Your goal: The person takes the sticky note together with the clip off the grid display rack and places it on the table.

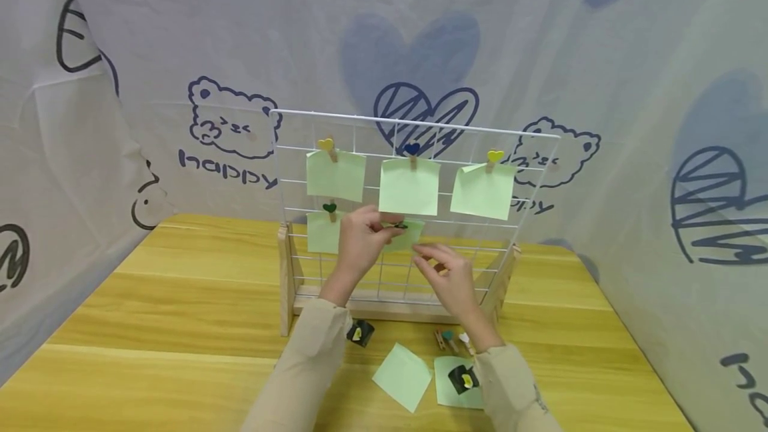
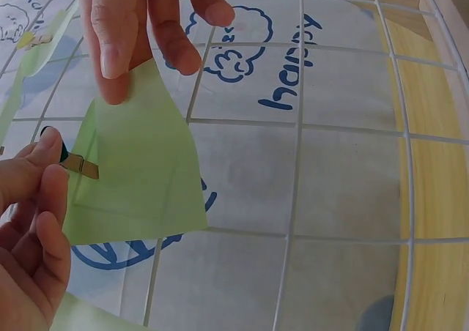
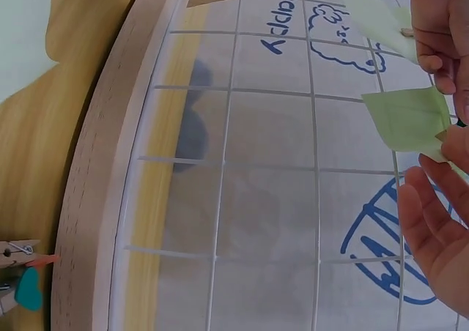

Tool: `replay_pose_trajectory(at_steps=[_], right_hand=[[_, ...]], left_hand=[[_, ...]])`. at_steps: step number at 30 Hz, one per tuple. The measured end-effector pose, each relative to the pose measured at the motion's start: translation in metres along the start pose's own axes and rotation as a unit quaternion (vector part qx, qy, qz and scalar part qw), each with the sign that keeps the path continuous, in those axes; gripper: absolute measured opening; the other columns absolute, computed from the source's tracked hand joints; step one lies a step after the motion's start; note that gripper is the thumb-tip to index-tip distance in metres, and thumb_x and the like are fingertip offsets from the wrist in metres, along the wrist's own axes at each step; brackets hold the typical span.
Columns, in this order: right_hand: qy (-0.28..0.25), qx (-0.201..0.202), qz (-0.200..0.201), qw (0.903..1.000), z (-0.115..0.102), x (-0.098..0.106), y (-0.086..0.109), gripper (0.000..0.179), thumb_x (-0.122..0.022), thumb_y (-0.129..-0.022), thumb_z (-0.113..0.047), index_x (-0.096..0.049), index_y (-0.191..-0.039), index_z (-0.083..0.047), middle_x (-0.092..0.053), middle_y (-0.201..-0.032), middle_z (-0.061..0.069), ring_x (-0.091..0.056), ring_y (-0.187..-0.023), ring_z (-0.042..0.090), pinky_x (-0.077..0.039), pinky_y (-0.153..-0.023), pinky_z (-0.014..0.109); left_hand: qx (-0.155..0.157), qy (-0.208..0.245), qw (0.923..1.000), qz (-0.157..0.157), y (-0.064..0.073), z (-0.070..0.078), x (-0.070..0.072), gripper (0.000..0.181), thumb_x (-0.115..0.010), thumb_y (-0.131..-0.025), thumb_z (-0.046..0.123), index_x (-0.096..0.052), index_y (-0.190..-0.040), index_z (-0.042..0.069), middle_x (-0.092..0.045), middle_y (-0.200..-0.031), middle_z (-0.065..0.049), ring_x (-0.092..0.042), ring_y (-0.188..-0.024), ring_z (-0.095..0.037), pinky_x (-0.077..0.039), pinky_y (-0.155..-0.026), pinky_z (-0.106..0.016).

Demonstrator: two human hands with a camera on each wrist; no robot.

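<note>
With thumb and fingers my left hand (image 1: pixel 360 232) pinches a small wooden clothespin (image 2: pixel 82 166) with a dark heart, set at the edge of a green sticky note (image 2: pixel 146 155). The note lies against the white wire grid (image 1: pixel 414 124), below the middle note of the upper row. My right hand (image 1: pixel 447 279) holds the note's right edge between its fingertips; the exact contact is partly hidden. Three notes hang above by heart clothespins. Another note (image 1: pixel 322 235), partly behind my left hand, hangs at the left from a dark green heart clothespin (image 1: pixel 330 210).
Wooden feet support the grid on the table (image 1: pixel 150 312). In front lie a loose green note (image 1: pixel 403 379), another note (image 1: pixel 447 397) under a black item (image 1: pixel 462 377), a second black item (image 1: pixel 361 332) and several clothespins (image 1: pixel 448 340). A printed cloth (image 1: pixel 240 39) surrounds the table.
</note>
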State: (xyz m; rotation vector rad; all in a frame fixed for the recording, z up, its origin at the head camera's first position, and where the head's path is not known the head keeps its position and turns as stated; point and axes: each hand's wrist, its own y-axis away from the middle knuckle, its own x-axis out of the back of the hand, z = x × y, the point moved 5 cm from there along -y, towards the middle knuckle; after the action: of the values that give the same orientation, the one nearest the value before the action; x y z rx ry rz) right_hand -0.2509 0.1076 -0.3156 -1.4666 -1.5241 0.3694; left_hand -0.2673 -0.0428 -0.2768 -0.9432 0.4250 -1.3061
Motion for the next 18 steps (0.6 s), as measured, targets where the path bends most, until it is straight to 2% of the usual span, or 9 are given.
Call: replay_pose_trajectory(at_steps=[5, 10, 14, 18], right_hand=[[0.007, 0.003, 0.011, 0.9999, 0.0024, 0.0003, 0.0013, 0.013, -0.066, -0.076, 0.006, -0.067, -0.089, 0.007, -0.066, -0.087, 0.016, -0.061, -0.07, 0.025, -0.05, -0.049, 0.028], [0.007, -0.006, 0.014, 0.9999, 0.0029, -0.0022, 0.0025, 0.012, -0.066, -0.072, 0.012, -0.066, -0.084, 0.011, -0.065, -0.082, 0.021, -0.06, -0.065, 0.031, -0.05, -0.046, 0.033], [0.005, -0.027, 0.01, 0.9996, 0.0043, -0.0023, 0.0036, 0.01, -0.066, -0.074, 0.009, -0.067, -0.084, 0.008, -0.066, -0.082, 0.017, -0.061, -0.066, 0.027, -0.05, -0.048, 0.028], [-0.005, -0.044, 0.008, 0.999, 0.0061, -0.0013, 0.0041, 0.009, -0.066, -0.077, 0.004, -0.069, -0.085, 0.004, -0.067, -0.083, 0.013, -0.061, -0.067, 0.02, -0.05, -0.051, 0.023]], left_hand=[[-0.028, -0.002, 0.9993, 0.026, 0.0004, 0.0003, 0.0007, 0.006, -0.073, -0.068, -0.006, -0.069, -0.073, -0.005, -0.061, -0.064, -0.011, -0.052, -0.045, -0.014, -0.043, -0.041, -0.018], [-0.035, 0.003, 0.9984, 0.044, 0.0011, -0.0012, 0.0014, 0.006, -0.067, -0.071, -0.012, -0.069, -0.071, -0.006, -0.062, -0.064, -0.011, -0.053, -0.045, -0.014, -0.043, -0.042, -0.018], [-0.032, 0.012, 0.9976, 0.059, 0.001, -0.0021, 0.0024, 0.013, -0.062, -0.074, -0.016, -0.069, -0.072, -0.005, -0.062, -0.066, -0.012, -0.054, -0.044, -0.014, -0.043, -0.04, -0.018], [-0.029, 0.027, 0.9961, 0.079, 0.0012, -0.0039, 0.0036, 0.01, -0.064, -0.075, -0.013, -0.069, -0.071, -0.005, -0.063, -0.067, -0.012, -0.053, -0.042, -0.016, -0.041, -0.038, -0.018]])
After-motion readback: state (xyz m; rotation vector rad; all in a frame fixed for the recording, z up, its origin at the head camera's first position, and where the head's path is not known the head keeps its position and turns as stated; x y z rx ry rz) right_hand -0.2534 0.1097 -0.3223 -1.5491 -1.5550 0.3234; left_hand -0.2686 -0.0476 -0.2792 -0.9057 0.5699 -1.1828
